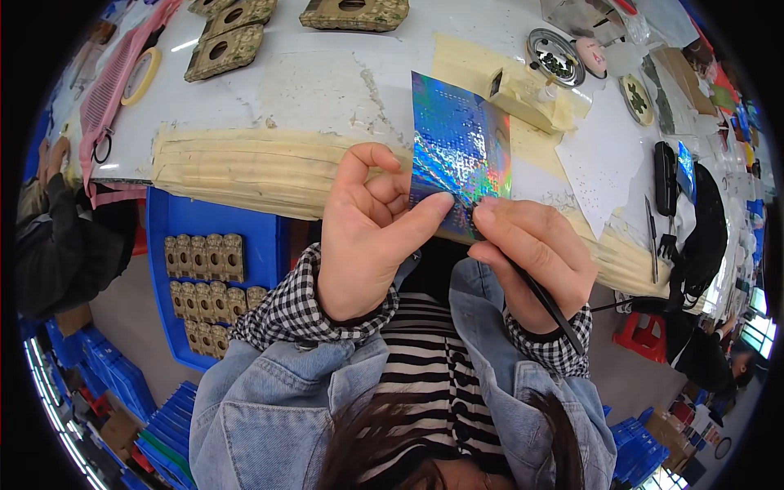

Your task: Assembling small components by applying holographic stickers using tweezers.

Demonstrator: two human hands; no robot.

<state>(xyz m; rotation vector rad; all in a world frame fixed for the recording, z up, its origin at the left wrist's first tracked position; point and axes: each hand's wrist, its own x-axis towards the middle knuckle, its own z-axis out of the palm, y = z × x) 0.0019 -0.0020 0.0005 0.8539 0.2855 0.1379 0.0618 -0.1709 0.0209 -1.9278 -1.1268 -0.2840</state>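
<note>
A shiny holographic sticker sheet (461, 135), blue with rainbow glints, is held up over the table's near edge. My left hand (359, 237) pinches its lower left part, with the thumb across the front and the fingers partly behind. In my right hand (539, 253) are slim black tweezers (545, 300), their back end sticking out toward my wrist. The tweezers' tips meet the sheet's lower edge beside my left thumb; whether they grip a sticker is too small to tell. Beyond the sheet lie several camouflage-patterned housings (227, 55) with round holes.
Yellowish tape (237, 167) covers the table edge. A blue tray (186, 327) with rows of camouflage housings is below left. To the right are a round metal dish (535, 45) with small dark pieces, white paper (604, 147) and a black-handled tool (665, 167). People sit at both sides.
</note>
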